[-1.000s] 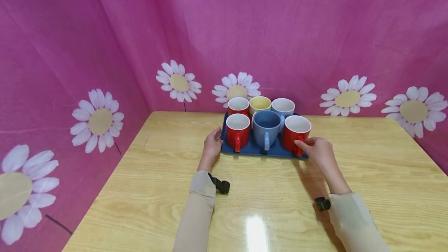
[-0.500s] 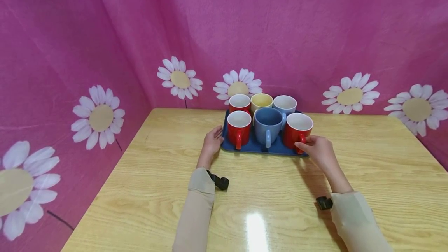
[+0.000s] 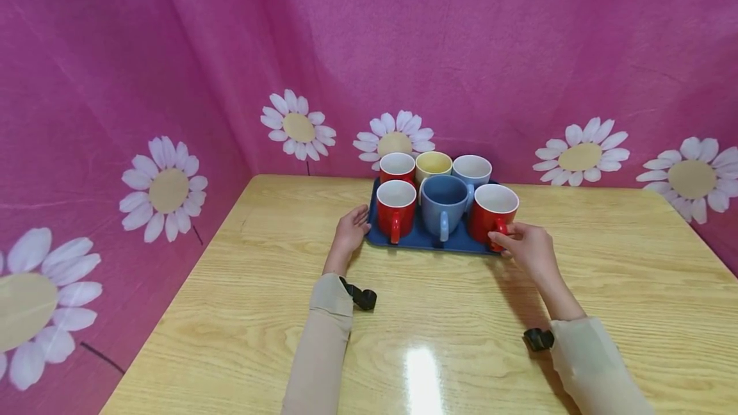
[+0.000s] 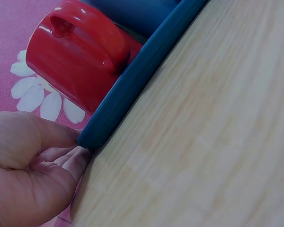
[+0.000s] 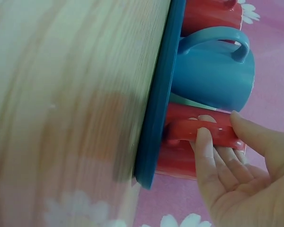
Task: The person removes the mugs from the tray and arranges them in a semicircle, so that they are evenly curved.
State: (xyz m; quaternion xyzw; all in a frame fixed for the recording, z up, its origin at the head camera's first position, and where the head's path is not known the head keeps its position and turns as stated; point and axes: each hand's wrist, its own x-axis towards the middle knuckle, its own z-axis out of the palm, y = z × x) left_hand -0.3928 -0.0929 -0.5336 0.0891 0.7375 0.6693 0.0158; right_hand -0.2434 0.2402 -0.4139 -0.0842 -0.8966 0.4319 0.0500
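Head view: by the right hand [image 3: 532,250], the front-right red mug [image 3: 489,213] was grasped at its handle [image 5: 184,128], and this mug was stood on the blue tray [image 3: 418,241] together with five other mugs [image 3: 435,211]. By the left hand [image 3: 348,234], with fingers loosely extended, the left edge of the tray was touched.
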